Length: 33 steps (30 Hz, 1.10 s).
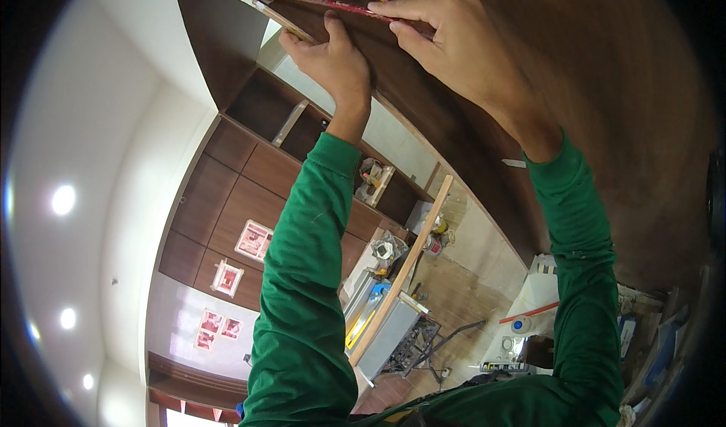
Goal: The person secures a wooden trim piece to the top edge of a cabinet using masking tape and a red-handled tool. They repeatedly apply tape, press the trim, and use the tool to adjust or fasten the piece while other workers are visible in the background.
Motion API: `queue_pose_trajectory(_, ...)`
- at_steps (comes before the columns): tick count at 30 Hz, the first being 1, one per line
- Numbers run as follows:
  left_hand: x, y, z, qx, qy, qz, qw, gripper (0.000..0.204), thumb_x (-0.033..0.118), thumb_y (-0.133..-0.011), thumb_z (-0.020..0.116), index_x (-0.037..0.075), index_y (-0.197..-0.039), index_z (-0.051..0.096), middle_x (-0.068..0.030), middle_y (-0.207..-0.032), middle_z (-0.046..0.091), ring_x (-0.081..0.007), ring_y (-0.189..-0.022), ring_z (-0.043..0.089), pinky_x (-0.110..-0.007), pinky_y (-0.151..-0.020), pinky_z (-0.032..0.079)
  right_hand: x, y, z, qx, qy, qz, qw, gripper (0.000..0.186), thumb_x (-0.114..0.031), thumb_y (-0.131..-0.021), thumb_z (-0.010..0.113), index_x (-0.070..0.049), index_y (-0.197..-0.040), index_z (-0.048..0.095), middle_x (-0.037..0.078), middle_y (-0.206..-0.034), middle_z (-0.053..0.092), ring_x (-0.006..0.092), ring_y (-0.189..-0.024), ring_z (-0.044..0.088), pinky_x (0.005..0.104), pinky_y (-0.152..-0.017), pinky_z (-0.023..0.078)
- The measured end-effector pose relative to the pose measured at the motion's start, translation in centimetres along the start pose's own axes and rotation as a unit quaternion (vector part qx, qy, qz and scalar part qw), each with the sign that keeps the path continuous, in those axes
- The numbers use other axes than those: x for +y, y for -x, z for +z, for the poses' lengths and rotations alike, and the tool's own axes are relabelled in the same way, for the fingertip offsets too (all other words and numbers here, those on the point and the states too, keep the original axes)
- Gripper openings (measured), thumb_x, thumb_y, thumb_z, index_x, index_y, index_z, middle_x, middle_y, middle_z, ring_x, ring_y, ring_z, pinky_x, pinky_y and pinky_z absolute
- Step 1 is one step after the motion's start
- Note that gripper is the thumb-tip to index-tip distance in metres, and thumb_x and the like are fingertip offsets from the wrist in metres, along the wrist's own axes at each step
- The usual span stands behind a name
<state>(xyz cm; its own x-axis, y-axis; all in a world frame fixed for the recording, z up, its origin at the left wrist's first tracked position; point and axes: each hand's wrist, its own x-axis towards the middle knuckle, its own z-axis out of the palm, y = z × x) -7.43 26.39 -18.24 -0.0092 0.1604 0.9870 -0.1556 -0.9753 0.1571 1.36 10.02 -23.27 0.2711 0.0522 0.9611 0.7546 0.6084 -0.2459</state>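
The right hand [461,45] has its grip closed on a slender red stick [333,4], perhaps a brush, whose far end reaches a corner of the dark wooden panel [612,125]; the left hand [333,64] has a narrow grip around that panel's pale edge [286,23]. Farther off are a long wooden batten [404,264] and brown wall cabinets [227,193].

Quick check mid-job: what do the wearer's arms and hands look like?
Both arms wear long green sleeves: the left sleeve and right sleeve are creased and plain, ending in matching green cuffs at the wrists. The left hand and right hand are ungloved.
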Motion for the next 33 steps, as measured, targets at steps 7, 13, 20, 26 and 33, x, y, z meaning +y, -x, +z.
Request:
queue_pose_trajectory(7,0.0,0.1,-0.1,-0.002,0.013,0.000,1.000,0.033,0.009,-0.093,0.067,-0.007,-0.116,0.050,-0.0184,-0.104,0.067,-0.0261,-0.095,0.065,-0.038,-0.089,0.050,-0.1,-0.1,0.1,-0.010,0.012,-0.004,1.000,0.028,0.002,-0.089,0.065,0.005,-0.115,0.073,0.020,-0.088,0.064,0.0294,-0.077,0.064,0.0386,-0.069,0.050)
queue_pose_trajectory(13,0.1,-0.1,0.1,-0.003,0.016,0.000,1.000,0.033,0.009,-0.093,0.067,-0.007,-0.116,0.050,-0.0181,-0.106,0.067,-0.0264,-0.096,0.065,-0.038,-0.089,0.050,0.0,-0.4,0.0,-0.021,0.025,0.008,0.999,0.027,0.001,-0.090,0.065,0.005,-0.115,0.073,0.020,-0.088,0.064,0.0297,-0.077,0.064,0.0387,-0.069,0.050)
queue_pose_trajectory(20,0.2,0.0,0.0,-0.009,0.025,0.001,1.000,0.034,0.009,-0.094,0.067,-0.007,-0.118,0.049,-0.0182,-0.107,0.067,-0.0260,-0.097,0.065,-0.037,-0.090,0.050,-0.1,-0.4,0.1,-0.002,0.016,-0.002,1.000,0.027,0.001,-0.090,0.064,0.006,-0.115,0.073,0.020,-0.088,0.063,0.0307,-0.077,0.063,0.0397,-0.068,0.050)
queue_pose_trajectory(26,-0.3,-0.4,0.0,-0.014,0.027,-0.005,1.000,0.035,0.010,-0.094,0.067,-0.007,-0.118,0.048,-0.0182,-0.106,0.066,-0.0256,-0.096,0.064,-0.037,-0.088,0.050,-0.2,-0.5,0.0,0.017,0.008,-0.024,1.000,0.027,0.003,-0.089,0.064,0.006,-0.114,0.073,0.020,-0.088,0.063,0.0302,-0.076,0.063,0.0390,-0.067,0.049)
queue_pose_trajectory(33,0.0,-0.2,-0.1,-0.009,-0.004,0.006,1.000,0.036,0.011,-0.094,0.068,-0.007,-0.118,0.048,-0.0187,-0.106,0.066,-0.0261,-0.096,0.063,-0.038,-0.089,0.049,-0.1,0.0,-0.2,0.029,-0.011,-0.017,0.999,0.029,0.005,-0.088,0.065,0.006,-0.116,0.073,0.018,-0.087,0.063,0.0250,-0.070,0.062,0.0355,-0.062,0.047)
